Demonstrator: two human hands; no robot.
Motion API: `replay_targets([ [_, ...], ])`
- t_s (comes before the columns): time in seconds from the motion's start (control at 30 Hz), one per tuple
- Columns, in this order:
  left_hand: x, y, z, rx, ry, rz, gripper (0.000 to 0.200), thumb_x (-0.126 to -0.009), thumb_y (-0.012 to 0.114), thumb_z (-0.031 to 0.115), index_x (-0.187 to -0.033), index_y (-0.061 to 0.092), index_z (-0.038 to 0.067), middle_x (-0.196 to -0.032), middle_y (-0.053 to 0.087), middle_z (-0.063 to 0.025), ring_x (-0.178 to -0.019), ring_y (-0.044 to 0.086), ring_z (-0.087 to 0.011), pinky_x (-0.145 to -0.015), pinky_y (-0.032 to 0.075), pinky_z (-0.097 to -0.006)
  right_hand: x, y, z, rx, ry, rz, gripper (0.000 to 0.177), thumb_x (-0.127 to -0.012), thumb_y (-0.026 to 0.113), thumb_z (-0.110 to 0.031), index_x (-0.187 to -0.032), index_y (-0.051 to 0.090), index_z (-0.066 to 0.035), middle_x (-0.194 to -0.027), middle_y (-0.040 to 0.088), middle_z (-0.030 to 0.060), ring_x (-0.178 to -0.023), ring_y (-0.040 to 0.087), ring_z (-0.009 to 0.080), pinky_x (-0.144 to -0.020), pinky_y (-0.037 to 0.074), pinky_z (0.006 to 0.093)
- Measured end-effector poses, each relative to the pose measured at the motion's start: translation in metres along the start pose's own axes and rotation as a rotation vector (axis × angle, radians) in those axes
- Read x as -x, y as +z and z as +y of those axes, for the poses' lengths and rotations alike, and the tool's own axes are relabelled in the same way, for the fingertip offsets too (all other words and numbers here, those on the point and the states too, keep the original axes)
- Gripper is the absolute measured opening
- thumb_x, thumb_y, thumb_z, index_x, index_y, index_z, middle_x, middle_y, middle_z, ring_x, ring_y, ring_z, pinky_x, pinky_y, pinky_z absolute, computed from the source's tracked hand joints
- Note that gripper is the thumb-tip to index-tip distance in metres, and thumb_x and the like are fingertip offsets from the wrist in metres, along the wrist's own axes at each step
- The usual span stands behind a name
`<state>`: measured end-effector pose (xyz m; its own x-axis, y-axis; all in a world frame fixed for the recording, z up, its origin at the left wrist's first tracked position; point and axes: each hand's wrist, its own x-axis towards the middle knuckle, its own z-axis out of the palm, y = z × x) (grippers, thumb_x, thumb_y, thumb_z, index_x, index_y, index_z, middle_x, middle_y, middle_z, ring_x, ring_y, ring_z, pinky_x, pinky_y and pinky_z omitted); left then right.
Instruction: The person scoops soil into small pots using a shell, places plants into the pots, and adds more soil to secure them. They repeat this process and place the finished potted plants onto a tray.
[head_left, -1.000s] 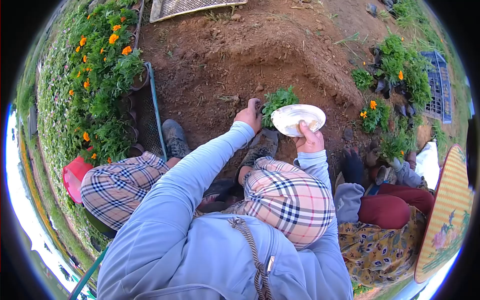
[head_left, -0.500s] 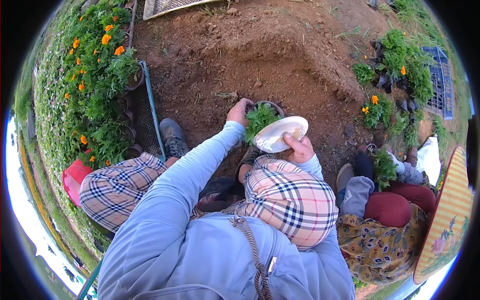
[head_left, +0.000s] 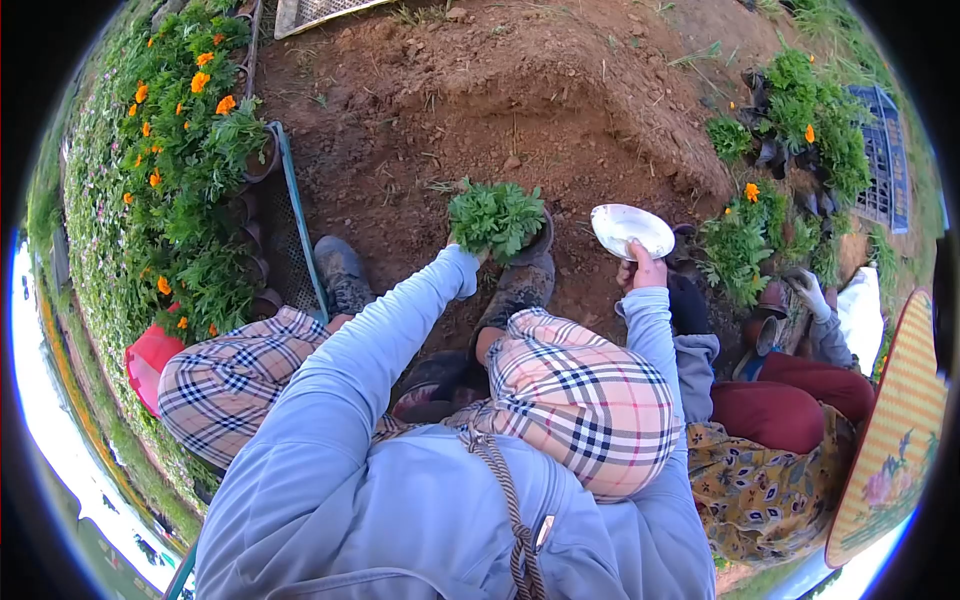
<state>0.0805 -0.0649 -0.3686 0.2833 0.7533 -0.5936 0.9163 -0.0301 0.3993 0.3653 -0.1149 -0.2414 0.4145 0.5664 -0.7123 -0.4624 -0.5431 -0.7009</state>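
My right hand (head_left: 641, 270) grips a shallow white plate (head_left: 630, 228) by its near edge, thumb on the soiled inner face. The plate is held up over the soil, right of the potted plant. A leafy green seedling (head_left: 494, 218) spreads in front of my left hand (head_left: 482, 256) and hides its fingers, so its grip does not show. Beside the leaves, the rim of a dark brown pot (head_left: 543, 238) shows just beyond my right boot (head_left: 522, 288).
Potted orange marigolds (head_left: 190, 190) and a crate with a blue-green edge (head_left: 298, 215) line the left. At right, a person in red trousers (head_left: 770, 412) sits close, a gloved hand (head_left: 806, 290) near pots. More marigolds (head_left: 740, 245) and a blue crate (head_left: 884, 160) stand beyond.
My right hand has carried the plate right and farther out, away from the pot. The seedling now spreads left over my left hand. The neighbouring person's hand no longer has a plant by it.
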Motion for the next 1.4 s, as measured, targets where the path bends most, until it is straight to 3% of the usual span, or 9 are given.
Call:
replay_targets([
  [0.13,0.017,0.018,0.003,0.511,-0.157,-0.209,0.03,-0.074,0.046,0.022,-0.101,0.051,0.009,-0.098,0.055,-0.0096,-0.09,0.052,-0.0233,-0.074,0.043,-0.0354,-0.024,0.01,0.045,0.003,0.41,-0.068,0.021,-0.073,0.053,-0.018,-0.087,0.049,-0.002,-0.059,0.051,0.0058,-0.048,0.047,0.0144,-0.04,0.038,0.0266],
  [0.37,-0.002,0.028,0.016,1.002,-0.282,-0.111,0.032,-0.079,0.041,0.028,-0.104,0.049,0.009,-0.103,0.053,-0.0084,-0.09,0.052,-0.0233,-0.074,0.042,-0.0405,-0.11,0.033,0.018,-0.392,0.237,0.124,0.011,-0.074,0.047,-0.009,-0.083,0.048,-0.003,-0.061,0.053,0.0084,-0.051,0.052,0.0178,-0.04,0.041,0.0282],
  [0.43,0.02,-0.053,0.059,1.423,-0.655,0.01,0.028,-0.08,0.041,0.027,-0.096,0.052,0.007,-0.093,0.056,-0.0097,-0.083,0.054,-0.0225,-0.072,0.043,-0.0337,-0.116,0.03,0.02,-0.371,0.197,0.035,0.015,-0.075,0.048,-0.009,-0.088,0.048,-0.004,-0.067,0.055,0.0086,-0.054,0.054,0.0192,-0.043,0.044,0.0287],
  [0.57,-0.012,-0.038,0.025,1.866,-0.362,-0.29,0.029,-0.078,0.046,0.023,-0.102,0.051,0.007,-0.091,0.056,-0.0125,-0.081,0.054,-0.0229,-0.072,0.044,-0.0301,-0.086,0.026,0.02,-0.256,0.123,-0.107,0.021,-0.077,0.047,-0.011,-0.097,0.046,-0.004,-0.076,0.057,0.0094,-0.058,0.056,0.0202,-0.048,0.047,0.0301],
  [0.77,0.027,-0.073,0.063,0.371,0.344,0.264,0.047,-0.067,0.056,0.008,-0.112,0.046,0.019,-0.095,0.053,-0.0155,-0.086,0.053,-0.0288,-0.076,0.043,-0.0325,-0.031,0.024,0.016,-0.008,0.067,-0.28,0.018,-0.077,0.047,-0.01,-0.091,0.05,0.0,-0.076,0.058,0.0147,-0.056,0.057,0.0198,-0.045,0.047,0.0269],
  [0.93,0.03,-0.077,0.068,0.313,0.303,0.279,0.04,-0.069,0.056,0.013,-0.109,0.049,0.017,-0.093,0.053,-0.0154,-0.087,0.052,-0.0296,-0.077,0.042,-0.0335,0.002,0.038,0.008,0.609,-0.632,-0.311,0.03,-0.07,0.049,-0.006,-0.1,0.052,-0.004,-0.084,0.06,0.01,-0.072,0.059,0.0235,-0.062,0.048,0.0296],
  [1.17,0.018,-0.063,0.053,0.211,0.303,0.271,0.035,-0.072,0.051,0.014,-0.106,0.048,0.004,-0.1,0.051,-0.0177,-0.093,0.049,-0.0315,-0.08,0.04,-0.0351,0.044,0.068,-0.014,1.291,-0.823,-0.279,0.037,-0.067,0.044,0.001,-0.1,0.053,-0.011,-0.096,0.055,0.0124,-0.085,0.054,0.0287,-0.073,0.045,0.032],
  [1.3,0.011,-0.063,0.046,0.328,0.262,0.257,0.031,-0.074,0.05,0.015,-0.102,0.05,0.002,-0.096,0.052,-0.0172,-0.09,0.05,-0.0316,-0.079,0.04,-0.0343,0.035,0.055,-0.01,0.874,-0.998,-0.081,0.039,-0.068,0.046,-0.001,-0.105,0.051,-0.012,-0.097,0.054,0.014,-0.084,0.054,0.0304,-0.07,0.045,0.032],
  [1.4,0.026,-0.078,0.066,0.331,0.284,0.154,0.037,-0.076,0.046,0.022,-0.111,0.045,0.009,-0.096,0.052,-0.0162,-0.089,0.05,-0.0319,-0.078,0.041,-0.0347,0.023,0.036,0.01,0.489,-0.664,-0.017,0.029,-0.074,0.044,-0.003,-0.103,0.05,0.0,-0.094,0.057,0.0117,-0.086,0.056,0.0239,-0.073,0.044,0.0301],
])
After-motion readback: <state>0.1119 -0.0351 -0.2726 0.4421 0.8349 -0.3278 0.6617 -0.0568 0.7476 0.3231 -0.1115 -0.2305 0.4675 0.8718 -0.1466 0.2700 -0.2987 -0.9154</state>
